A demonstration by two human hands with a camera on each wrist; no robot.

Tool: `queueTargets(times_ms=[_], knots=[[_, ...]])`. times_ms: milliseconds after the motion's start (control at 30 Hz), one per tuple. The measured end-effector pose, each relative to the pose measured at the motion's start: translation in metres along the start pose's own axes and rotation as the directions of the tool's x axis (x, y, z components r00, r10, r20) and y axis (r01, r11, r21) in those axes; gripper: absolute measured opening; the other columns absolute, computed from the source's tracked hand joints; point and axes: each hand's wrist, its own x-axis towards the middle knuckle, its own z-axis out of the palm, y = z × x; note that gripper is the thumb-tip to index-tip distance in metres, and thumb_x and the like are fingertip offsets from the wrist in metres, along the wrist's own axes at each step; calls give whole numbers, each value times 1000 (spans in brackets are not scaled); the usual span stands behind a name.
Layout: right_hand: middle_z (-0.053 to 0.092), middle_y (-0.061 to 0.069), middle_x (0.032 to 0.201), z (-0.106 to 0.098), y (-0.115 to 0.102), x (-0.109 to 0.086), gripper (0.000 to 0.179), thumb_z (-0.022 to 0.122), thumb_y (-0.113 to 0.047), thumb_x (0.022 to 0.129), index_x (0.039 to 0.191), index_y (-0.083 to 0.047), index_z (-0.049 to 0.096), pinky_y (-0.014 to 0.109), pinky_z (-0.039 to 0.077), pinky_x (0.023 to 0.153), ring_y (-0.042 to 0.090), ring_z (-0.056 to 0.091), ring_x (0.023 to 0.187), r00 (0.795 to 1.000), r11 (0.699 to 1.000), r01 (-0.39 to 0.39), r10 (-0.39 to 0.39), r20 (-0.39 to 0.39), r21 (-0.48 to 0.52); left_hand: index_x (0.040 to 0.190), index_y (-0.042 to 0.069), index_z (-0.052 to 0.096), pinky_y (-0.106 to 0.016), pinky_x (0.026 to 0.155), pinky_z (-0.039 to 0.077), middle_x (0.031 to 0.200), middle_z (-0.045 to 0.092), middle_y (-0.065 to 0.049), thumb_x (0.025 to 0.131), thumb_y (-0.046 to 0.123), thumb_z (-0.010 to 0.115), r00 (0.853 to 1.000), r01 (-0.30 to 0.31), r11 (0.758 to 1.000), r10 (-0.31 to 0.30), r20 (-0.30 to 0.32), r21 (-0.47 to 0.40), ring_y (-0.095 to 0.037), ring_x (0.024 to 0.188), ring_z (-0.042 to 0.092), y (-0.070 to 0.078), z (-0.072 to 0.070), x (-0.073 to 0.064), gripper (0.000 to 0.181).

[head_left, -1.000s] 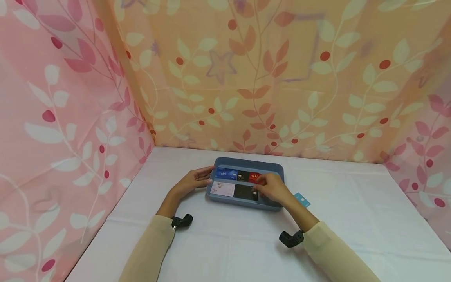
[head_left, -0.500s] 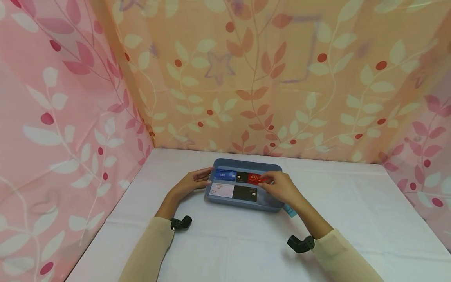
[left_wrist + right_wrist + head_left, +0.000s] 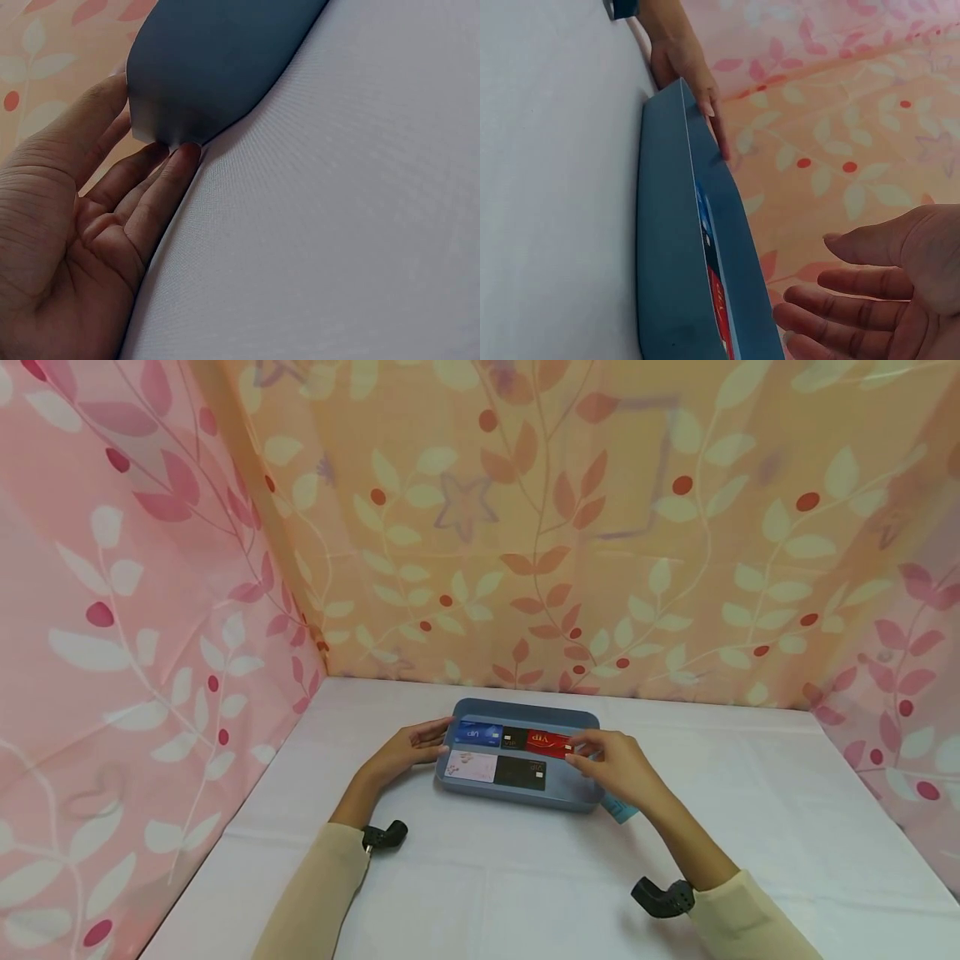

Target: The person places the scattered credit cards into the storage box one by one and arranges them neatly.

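Observation:
A blue-grey tray [image 3: 568,783] holds several cards in two rows. The far row has a blue VIP card [image 3: 478,733], a black card [image 3: 513,738] and a red VIP card [image 3: 546,743]; the near row has a white floral card [image 3: 471,766] and a black card [image 3: 521,772]. My left hand [image 3: 397,755] touches the tray's left end with extended fingertips, as the left wrist view shows on the tray wall [image 3: 202,67]. Over the tray's right end hovers my right hand [image 3: 618,768], fingers relaxed and nothing between them in the right wrist view.
A teal card [image 3: 619,808] lies on the white tablecloth [image 3: 480,893] just off the tray's right corner, partly hidden by my right hand. Patterned cloth walls [image 3: 465,568] close off the back and both sides.
My right hand has drawn back to the right from the cards, uncovering the red card and the tray's bare near-right part. The left hand keeps its place on the tray.

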Motion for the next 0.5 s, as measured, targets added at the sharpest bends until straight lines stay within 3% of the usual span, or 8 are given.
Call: queueTargets(times_ms=[200, 500], knots=[[74, 6, 95, -4, 6, -7, 28, 75, -20, 93, 116, -5, 73, 29, 58, 62, 18, 65, 74, 1000, 1000, 9, -9, -5, -19, 155, 18, 45, -36, 111, 42, 159, 43, -5, 96, 22, 73, 1000, -8, 1000, 8, 8, -5, -25, 144, 42, 1, 1, 0, 66], [74, 8, 100, -16, 9, -18, 32, 75, -22, 93, 120, -3, 72, 30, 57, 64, 24, 68, 78, 1000, 1000, -19, 19, -6, -8, 153, 22, 48, -34, 111, 42, 158, 45, -1, 95, 23, 74, 1000, 4, 1000, -4, -5, -10, -20, 143, 44, 1, 0, -1, 64]])
